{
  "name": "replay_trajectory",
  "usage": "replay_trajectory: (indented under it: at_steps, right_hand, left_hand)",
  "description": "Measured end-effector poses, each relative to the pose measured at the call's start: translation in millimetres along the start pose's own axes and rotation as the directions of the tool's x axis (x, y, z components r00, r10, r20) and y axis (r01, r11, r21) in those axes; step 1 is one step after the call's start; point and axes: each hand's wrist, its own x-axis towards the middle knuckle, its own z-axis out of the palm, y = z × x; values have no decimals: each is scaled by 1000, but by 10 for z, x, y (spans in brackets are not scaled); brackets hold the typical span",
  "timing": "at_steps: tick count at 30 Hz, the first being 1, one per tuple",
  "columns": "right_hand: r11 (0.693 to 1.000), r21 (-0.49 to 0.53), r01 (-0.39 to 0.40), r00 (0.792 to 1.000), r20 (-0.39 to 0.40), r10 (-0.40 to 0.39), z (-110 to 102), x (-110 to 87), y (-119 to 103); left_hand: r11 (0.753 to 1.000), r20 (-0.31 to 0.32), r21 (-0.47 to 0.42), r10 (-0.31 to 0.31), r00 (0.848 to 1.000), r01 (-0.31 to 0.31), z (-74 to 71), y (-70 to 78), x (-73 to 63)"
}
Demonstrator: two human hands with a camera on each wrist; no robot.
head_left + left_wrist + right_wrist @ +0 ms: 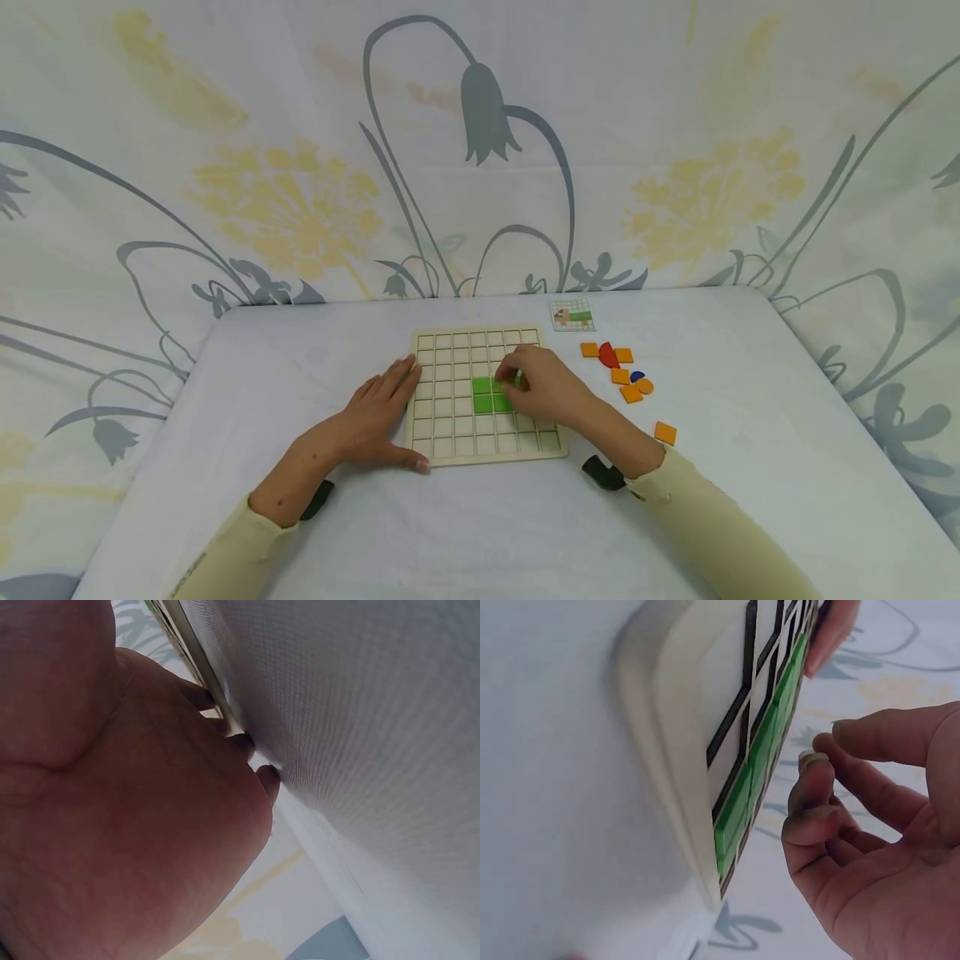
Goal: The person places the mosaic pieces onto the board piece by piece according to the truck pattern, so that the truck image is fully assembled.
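A pale wooden grid board (487,460) lies on the white table. Several green square tiles (482,404) fill cells near its middle, side by side. My left hand (378,417) is spread at the board's left side, fingertips along the edge and thumb at the near left corner. In the left wrist view, the fingers reach the board's edge (196,652). Over the green tiles hovers my right hand (542,383), thumb and fingers bent loosely. The right wrist view shows nothing between those fingertips, which are apart from the green tiles (739,802).
A small picture card (572,315) with a grid print lies beyond the board's far right corner. Right of the board are several orange squares (665,432), a red half-circle (608,356), a blue piece (637,377) and an orange round piece (645,387). A flower-patterned cloth (480,208) hangs behind.
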Motion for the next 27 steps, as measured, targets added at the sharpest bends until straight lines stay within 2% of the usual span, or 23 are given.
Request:
replay_trajectory:
  at_steps: [6,12,17,22,27]
  right_hand:
    - [998,9,-58,998,-28,58,-185,-248,146]
    - [993,-16,-118,989,-96,116,-420,-436,394]
    - [974,-69,-214,972,-110,206,-588,-566,593]
    - [949,-75,-306,950,-96,298,-760,-689,779]
    - [930,-82,-358,933,-79,352,-862,-758,946]
  left_hand:
    - [1000,5,4,-5,1000,5,11,-8,6]
    - [1000,12,1,-3,1000,3,17,-6,1]
    - [1000,15,2,-3,1000,3,11,0,2]
    - [1000,17,-1,-5,1000,5,5,4,5]
    - [1000,31,14,-20,999,20,11,-4,16]
